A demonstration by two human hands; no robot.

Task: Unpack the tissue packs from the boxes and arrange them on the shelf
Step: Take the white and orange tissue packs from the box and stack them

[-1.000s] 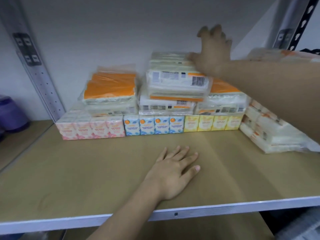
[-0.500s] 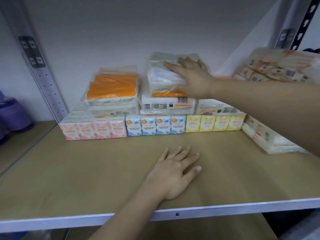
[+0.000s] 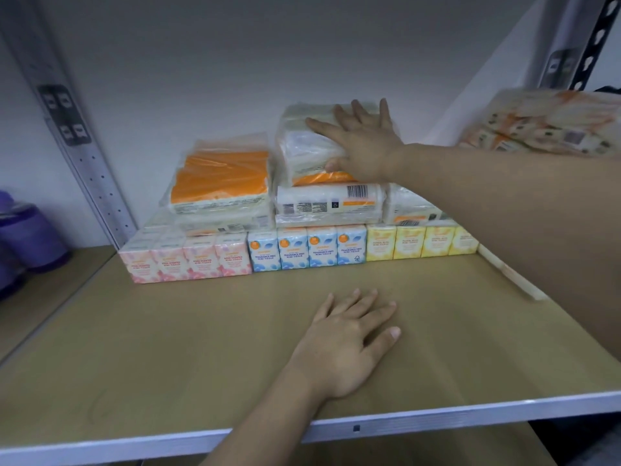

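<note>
A tan shelf board [image 3: 201,331] carries a back row of mini tissue boxes: pink [image 3: 188,260], blue [image 3: 307,248] and yellow [image 3: 413,242]. Plastic-wrapped tissue packs lie stacked on them, an orange-topped one [image 3: 220,178] at the left and a white one [image 3: 329,200] in the middle. My right hand [image 3: 363,146] lies on the topmost pack [image 3: 302,146], fingers spread straight over its top and the thumb against its front side. My left hand [image 3: 346,341] rests flat, palm down, on the bare board near the front edge.
A blurred bundle of tissue packs [image 3: 551,122] sits high at the right above my forearm. Another pack's edge [image 3: 507,274] shows below the arm. Purple containers [image 3: 30,237] stand on the neighbouring shelf at the left. A perforated metal upright [image 3: 80,156] rises at the left rear.
My right hand came down from the wall behind the stack onto the topmost pack and now lies spread over it. The left hand has not moved.
</note>
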